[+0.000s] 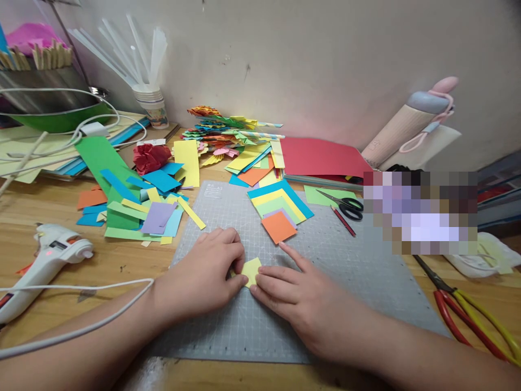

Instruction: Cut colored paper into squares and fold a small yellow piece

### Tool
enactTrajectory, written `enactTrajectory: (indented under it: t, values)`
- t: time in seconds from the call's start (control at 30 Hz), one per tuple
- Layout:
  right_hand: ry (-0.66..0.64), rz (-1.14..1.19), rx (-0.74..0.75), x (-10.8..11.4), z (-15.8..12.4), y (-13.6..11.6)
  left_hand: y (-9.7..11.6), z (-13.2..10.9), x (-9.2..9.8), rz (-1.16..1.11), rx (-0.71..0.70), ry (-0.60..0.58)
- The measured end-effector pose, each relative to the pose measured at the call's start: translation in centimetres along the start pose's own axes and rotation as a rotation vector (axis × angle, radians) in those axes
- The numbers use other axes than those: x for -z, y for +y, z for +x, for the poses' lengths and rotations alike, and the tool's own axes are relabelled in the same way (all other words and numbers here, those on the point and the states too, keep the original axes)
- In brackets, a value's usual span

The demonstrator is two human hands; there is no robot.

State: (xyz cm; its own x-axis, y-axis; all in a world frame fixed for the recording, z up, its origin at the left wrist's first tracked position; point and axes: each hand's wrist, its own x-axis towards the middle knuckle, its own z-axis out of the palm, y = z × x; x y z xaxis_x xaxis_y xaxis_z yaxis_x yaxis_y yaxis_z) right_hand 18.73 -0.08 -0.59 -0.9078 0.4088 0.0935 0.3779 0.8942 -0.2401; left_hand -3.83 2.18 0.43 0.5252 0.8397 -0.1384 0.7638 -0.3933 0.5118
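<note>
A small piece of yellow paper (251, 271) lies on the grey cutting mat (220, 331), with both hands at it. My left hand (211, 266) has curled fingers and its thumb pinching the paper's left side. At the right edge, my right hand (293, 288) grips the paper between thumb and fingers, while one finger stretches out near the orange paper square (279, 227). That square lies on a stepped stack of purple, green, yellow and blue paper squares (299, 202). Parts of the yellow paper are hidden under my fingers.
On the left are a glue gun (61, 250) with its white cable and loose paper scraps (158, 217). Small scissors (350, 207) and a red pencil (343, 220) lie right of the stack. Large red-and-yellow-handled scissors (456, 304) rest at far right. Paper flowers (215, 130) lie behind.
</note>
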Motion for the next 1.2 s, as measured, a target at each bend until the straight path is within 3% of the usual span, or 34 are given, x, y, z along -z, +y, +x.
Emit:
enactTrajectory:
  t: [0.23, 0.47, 0.7, 1.2]
  values:
    - [0.008, -0.020, 0.018, -0.03, -0.04, -0.08, -0.34, 0.52, -0.85, 0.029, -0.007, 0.091]
    - [0.120, 0.080, 0.021, -0.08, -0.18, 0.27, -0.44, 0.56, -0.86, 0.023, -0.024, 0.104]
    - [0.007, 0.070, -0.056, -0.44, 0.47, -0.42, -0.38, 0.57, -0.67, 0.031, -0.020, 0.083]
    - [0.034, 0.037, -0.019, -0.77, 0.67, -0.27, -0.68, 0.76, -0.59, 0.025, -0.035, 0.086]
